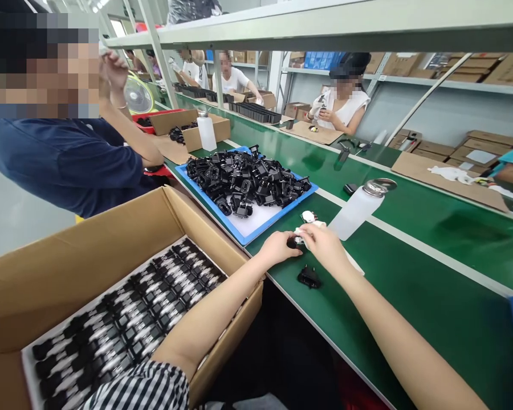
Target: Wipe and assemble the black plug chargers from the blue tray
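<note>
My left hand (279, 246) is closed on a small black charger plug (292, 243) at the near edge of the green bench. My right hand (322, 242) pinches a white cloth (301, 233) against that plug. A second black plug (309, 277) lies loose on the green surface just below my hands. Beyond them a blue tray (256, 226) holds a heap of black plugs (245, 179). A white squeeze bottle (359, 209) leans to the right of my hands.
An open cardboard box (81, 250) at my left holds rows of packed black plugs (132, 319). A person in a dark blue shirt (64, 159) sits beyond the box. Other workers sit across the green conveyor (431, 210). Cardboard sheets and boxes lie on the far side.
</note>
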The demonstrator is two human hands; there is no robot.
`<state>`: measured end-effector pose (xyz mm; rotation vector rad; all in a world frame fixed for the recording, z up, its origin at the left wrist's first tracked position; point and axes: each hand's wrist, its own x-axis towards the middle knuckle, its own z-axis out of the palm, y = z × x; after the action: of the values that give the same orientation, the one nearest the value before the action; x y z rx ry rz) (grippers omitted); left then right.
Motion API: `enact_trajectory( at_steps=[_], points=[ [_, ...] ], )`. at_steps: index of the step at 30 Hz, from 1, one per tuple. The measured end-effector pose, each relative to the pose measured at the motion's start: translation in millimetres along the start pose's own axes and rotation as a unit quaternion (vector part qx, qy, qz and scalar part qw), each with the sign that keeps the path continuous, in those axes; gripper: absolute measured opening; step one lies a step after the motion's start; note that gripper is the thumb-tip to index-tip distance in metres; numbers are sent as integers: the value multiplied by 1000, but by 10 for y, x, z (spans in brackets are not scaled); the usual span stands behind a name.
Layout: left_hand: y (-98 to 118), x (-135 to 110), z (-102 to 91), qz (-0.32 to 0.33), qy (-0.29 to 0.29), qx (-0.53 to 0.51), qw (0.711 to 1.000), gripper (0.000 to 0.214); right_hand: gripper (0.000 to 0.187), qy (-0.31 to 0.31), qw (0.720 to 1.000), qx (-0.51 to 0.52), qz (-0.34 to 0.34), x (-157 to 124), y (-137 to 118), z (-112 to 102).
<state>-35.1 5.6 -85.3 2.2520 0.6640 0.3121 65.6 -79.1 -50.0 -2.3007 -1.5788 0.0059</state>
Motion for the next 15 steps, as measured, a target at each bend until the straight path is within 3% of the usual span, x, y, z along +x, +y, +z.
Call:
enact_trajectory(
  at_steps=[4,8,15],
  points=[
    [-6,-2,-6,-4,2,-23,1000,24,24,-10,1000,13,-2,-29,-73,145],
    [8,-10,-28,-14,-1,-31,999,22,18,-6,995,95,-1,-51,-3,192],
    [17,-3,-17,-1,-16,-35,999,24,18,-145,980,129,-37,67,119,-120]
  ],
)
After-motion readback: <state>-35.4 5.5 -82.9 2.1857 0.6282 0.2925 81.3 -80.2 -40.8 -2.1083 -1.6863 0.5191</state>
